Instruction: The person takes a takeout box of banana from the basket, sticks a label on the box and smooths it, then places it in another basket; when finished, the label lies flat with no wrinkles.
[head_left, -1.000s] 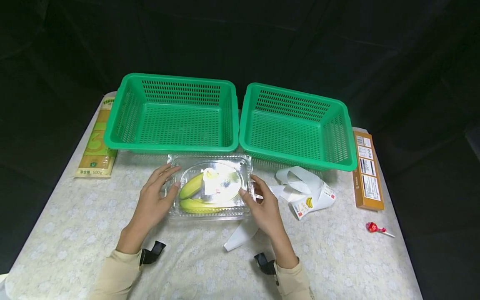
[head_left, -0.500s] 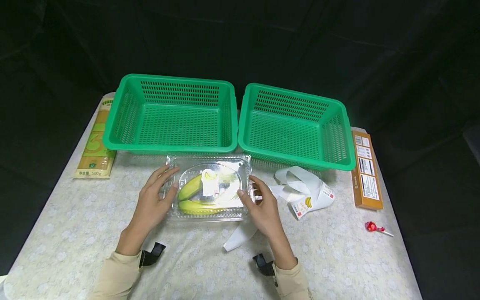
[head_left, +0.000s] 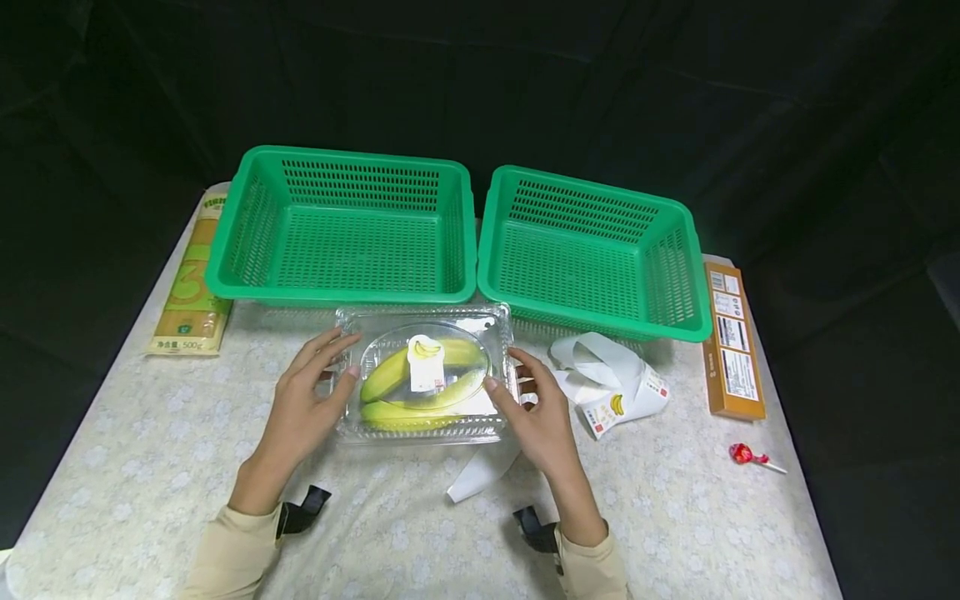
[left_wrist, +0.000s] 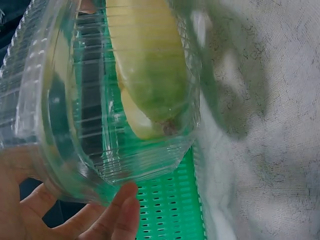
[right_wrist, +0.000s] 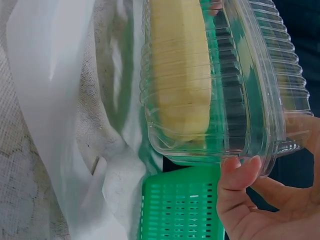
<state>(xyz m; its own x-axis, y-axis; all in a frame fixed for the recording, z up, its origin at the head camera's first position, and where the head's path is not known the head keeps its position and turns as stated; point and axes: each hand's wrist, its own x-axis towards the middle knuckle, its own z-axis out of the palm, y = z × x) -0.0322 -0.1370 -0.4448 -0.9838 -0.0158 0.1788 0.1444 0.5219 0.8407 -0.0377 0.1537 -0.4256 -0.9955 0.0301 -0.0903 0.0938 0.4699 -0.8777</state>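
A clear plastic clamshell box (head_left: 427, 312) with its lid down is between the two hands. Inside lie bananas (head_left: 416, 414), and a white label (head_left: 426, 367) with a banana picture shows through the lid. The left hand (head_left: 307, 400) grips the box's left end, its thumb at the lid's edge; in the left wrist view the fingertips (left_wrist: 125, 210) lie against the side wall. At the opposite end the right hand (head_left: 538, 421) holds the rim, with curled fingers (right_wrist: 240, 175) under it in the right wrist view. How far the box is off the cloth I cannot tell.
Two green baskets (head_left: 337, 297) (head_left: 600, 323) stand behind the box. A crumpled white paper strip (head_left: 630, 408) with banana prints lies to the right. Farther right are an orange carton (head_left: 735, 350) and a red lollipop (head_left: 742, 453). A noodle packet (head_left: 191, 292) lies at the far left.
The right hand and the box's right end have shifted slightly right. The lid's glare has moved, so the label and bananas show more clearly. The left hand is nearly still.
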